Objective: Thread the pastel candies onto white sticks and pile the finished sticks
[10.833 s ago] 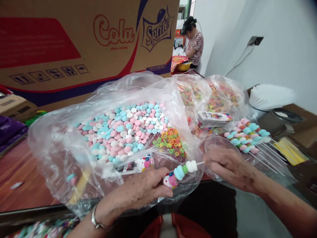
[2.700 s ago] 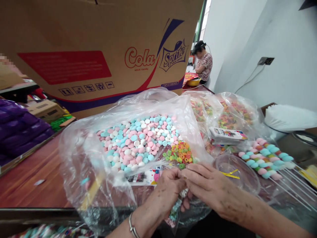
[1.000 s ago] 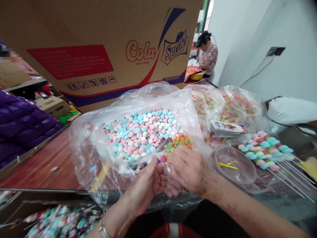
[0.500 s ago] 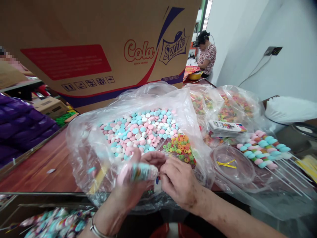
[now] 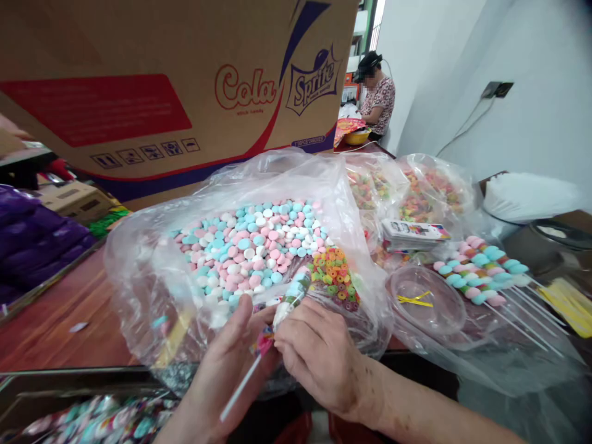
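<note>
My right hand is closed round the lower part of a wrapped marshmallow stick, tilted with its pink and blue top up and away. Its white stick end points down and left across my left palm. Below the candy my left hand is open, thumb raised; its fingertips are partly hidden behind the candy and my right hand. Just beyond lie loose pink, blue and white marshmallows and small fruit-coloured candy rings, on a clear plastic bag.
Unwrapped marshmallow skewers, a round clear lid with yellow ties and a stack of printed cards lie right. A large carton stands behind. Lower left, a box holds wrapped candy sticks. A person sits far back.
The marshmallow stick has swung from lying sideways over my left hand to tilting upward in my right hand. My left palm has opened out. The whole view has shifted slightly.
</note>
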`<state>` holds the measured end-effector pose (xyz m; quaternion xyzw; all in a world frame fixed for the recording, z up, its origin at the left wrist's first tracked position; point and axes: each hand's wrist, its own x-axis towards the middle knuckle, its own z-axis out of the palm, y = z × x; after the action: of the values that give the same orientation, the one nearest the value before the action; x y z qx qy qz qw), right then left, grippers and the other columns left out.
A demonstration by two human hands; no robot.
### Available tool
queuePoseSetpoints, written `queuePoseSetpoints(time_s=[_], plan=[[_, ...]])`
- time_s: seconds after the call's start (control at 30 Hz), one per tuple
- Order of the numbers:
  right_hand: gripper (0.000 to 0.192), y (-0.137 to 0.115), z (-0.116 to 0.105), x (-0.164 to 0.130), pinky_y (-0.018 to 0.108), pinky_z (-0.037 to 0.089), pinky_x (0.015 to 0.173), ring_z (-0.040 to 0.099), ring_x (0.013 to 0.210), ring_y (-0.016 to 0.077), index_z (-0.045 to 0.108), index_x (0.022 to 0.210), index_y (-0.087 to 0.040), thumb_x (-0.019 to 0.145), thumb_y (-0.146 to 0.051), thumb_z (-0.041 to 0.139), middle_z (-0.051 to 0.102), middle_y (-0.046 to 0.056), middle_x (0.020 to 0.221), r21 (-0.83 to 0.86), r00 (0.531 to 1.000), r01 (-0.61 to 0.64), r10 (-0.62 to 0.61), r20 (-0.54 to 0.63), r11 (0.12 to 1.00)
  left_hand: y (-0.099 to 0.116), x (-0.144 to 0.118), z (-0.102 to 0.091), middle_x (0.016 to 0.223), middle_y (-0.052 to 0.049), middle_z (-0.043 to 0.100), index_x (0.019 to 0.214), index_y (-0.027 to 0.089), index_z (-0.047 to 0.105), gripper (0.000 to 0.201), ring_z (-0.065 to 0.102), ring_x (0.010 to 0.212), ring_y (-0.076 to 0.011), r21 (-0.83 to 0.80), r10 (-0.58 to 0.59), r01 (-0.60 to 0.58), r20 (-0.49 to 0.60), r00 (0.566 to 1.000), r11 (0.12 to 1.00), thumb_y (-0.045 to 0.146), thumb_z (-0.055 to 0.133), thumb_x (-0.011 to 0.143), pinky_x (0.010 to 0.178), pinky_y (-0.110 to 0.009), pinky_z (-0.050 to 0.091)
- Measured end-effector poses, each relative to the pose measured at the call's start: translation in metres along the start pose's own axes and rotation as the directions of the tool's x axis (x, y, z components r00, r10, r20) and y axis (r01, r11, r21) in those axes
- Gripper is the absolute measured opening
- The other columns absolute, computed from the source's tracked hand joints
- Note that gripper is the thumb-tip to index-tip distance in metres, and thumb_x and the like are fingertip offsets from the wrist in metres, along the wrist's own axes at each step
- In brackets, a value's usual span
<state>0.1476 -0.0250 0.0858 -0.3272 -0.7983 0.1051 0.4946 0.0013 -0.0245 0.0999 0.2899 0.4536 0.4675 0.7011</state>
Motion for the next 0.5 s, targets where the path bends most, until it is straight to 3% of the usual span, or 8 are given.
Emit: queuePoseSetpoints(time_s=[0.1, 0.23, 0.33, 0.4, 0.5], plan=[[0.016, -0.003, 0.004, -0.006, 0.029, 0.047, 0.07, 0.053, 0.072, 0.0161, 0.058, 0.083, -0.017, 0.092, -0.013, 0.045, 0.061, 0.005, 0.075, 0.095, 0.997, -0.076, 0.078, -0.02, 0.993, -0.005, -0.004, 0.002, 0.072, -0.003, 0.07, 0.079, 0.014, 0.071, 0.02, 0.065, 0.069, -0.0195, -0.2, -0.034, 0.021, -0.062, 0.998, 0.98, 0.032, 0.077, 0.074, 0.067, -0.029, 0.052], [0.017, -0.007, 0.018, -0.016, 0.028, 0.048, 0.074, 0.056, 0.074, 0.0157, 0.057, 0.082, -0.018, 0.093, -0.017, 0.044, 0.061, 0.004, 0.075, 0.178, 0.981, -0.194, 0.193, 0.026, 0.965, -0.016, -0.006, 0.002, 0.075, 0.0, 0.07, 0.083, 0.016, 0.069, 0.023, 0.065, 0.065, -0.0147, -0.226, 0.026, -0.059, -0.144, 0.989, 0.972, 0.025, 0.082, 0.068, 0.059, -0.022, 0.052], [0.023, -0.016, 0.036, -0.025, 0.027, 0.048, 0.071, 0.057, 0.074, 0.0158, 0.056, 0.078, -0.018, 0.094, -0.016, 0.039, 0.061, 0.005, 0.076, 0.111, 0.959, -0.277, 0.266, 0.101, 0.954, -0.017, -0.006, 0.003, 0.074, 0.002, 0.07, 0.092, 0.018, 0.067, 0.033, 0.061, 0.054, -0.0105, -0.188, 0.143, -0.204, -0.297, 0.944, 0.961, 0.023, 0.085, 0.065, 0.048, -0.018, 0.047], [0.025, -0.021, 0.044, -0.03, 0.026, 0.047, 0.065, 0.056, 0.07, 0.016, 0.055, 0.076, -0.018, 0.092, -0.015, 0.036, 0.061, 0.005, 0.075, 0.053, 0.964, -0.208, 0.196, 0.178, 0.977, -0.012, -0.01, -0.001, 0.075, 0.003, 0.069, 0.091, 0.02, 0.063, 0.034, 0.055, 0.047, -0.0076, -0.117, 0.282, -0.345, -0.367, 0.886, 0.931, 0.026, 0.086, 0.066, 0.041, -0.017, 0.042], [0.022, -0.022, 0.045, -0.036, 0.026, 0.043, 0.056, 0.053, 0.062, 0.0154, 0.056, 0.073, -0.019, 0.09, -0.021, 0.041, 0.058, 0.003, 0.069, 0.046, 0.945, 0.009, -0.024, 0.325, 0.999, 0.002, -0.025, -0.025, 0.082, 0.004, 0.068, 0.092, 0.023, 0.06, 0.028, 0.044, 0.04, -0.0039, 0.031, 0.452, -0.486, -0.422, 0.786, 0.874, 0.033, 0.08, 0.074, 0.034, -0.015, 0.033]])
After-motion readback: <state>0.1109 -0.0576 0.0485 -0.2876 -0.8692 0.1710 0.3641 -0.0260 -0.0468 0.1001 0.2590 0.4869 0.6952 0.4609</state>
